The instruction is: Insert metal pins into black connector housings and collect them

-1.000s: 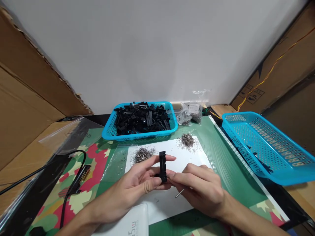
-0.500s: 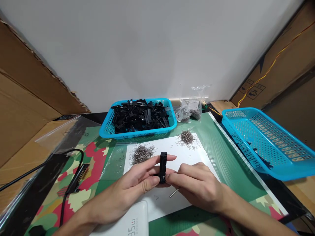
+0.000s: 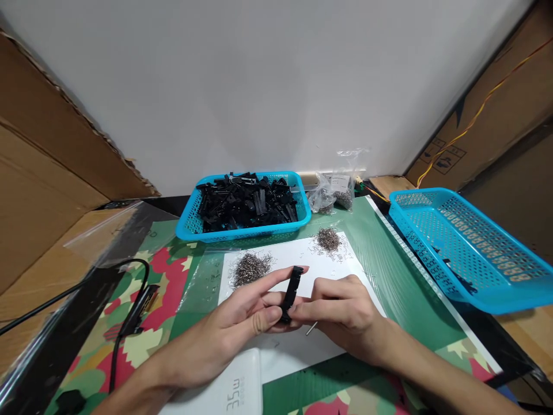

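strip (image 3: 292,291) is looking like black plastic | rod (image 3: 311,329) is gleaming, smooth metal | bits (image 3: 252,269) are glinting, metallic | sheet (image 3: 305,351) is showing matt paper | baskets (image 3: 246,234) are shining, smooth plastic | carton (image 3: 47,155) is showing rough-edged cardboard

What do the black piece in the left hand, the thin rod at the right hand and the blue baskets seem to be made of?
Black piece: probably moulded plastic, fairly matte, given its notched, uniformly black body.
Rod: likely metal, smooth, from its silvery sheen.
Left basket and right basket: very likely plastic, slightly glossy, with even colour and regular perforations.
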Demonstrator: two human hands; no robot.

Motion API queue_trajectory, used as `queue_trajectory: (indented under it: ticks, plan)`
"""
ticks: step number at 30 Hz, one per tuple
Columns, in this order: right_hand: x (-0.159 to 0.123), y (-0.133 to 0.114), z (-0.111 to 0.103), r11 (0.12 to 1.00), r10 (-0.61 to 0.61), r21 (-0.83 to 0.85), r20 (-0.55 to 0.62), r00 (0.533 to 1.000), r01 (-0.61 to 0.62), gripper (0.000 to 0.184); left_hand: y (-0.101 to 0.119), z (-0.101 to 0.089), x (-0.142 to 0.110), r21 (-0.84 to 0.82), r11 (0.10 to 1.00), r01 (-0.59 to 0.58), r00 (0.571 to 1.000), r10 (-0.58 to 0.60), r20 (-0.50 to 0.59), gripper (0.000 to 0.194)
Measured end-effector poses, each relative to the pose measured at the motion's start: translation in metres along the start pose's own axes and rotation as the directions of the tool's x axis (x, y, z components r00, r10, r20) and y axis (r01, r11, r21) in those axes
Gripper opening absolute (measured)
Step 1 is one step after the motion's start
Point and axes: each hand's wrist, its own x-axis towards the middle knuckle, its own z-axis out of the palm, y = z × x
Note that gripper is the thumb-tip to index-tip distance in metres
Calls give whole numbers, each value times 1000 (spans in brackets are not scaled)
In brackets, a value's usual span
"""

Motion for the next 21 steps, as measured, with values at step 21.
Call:
queue_trajectory:
  ticks: [21]
  plan:
    - [6, -6, -3, 988, -41, -153, -72, 997, 29, 23, 18, 12, 3, 271, 952, -145, 988, 126, 87, 45]
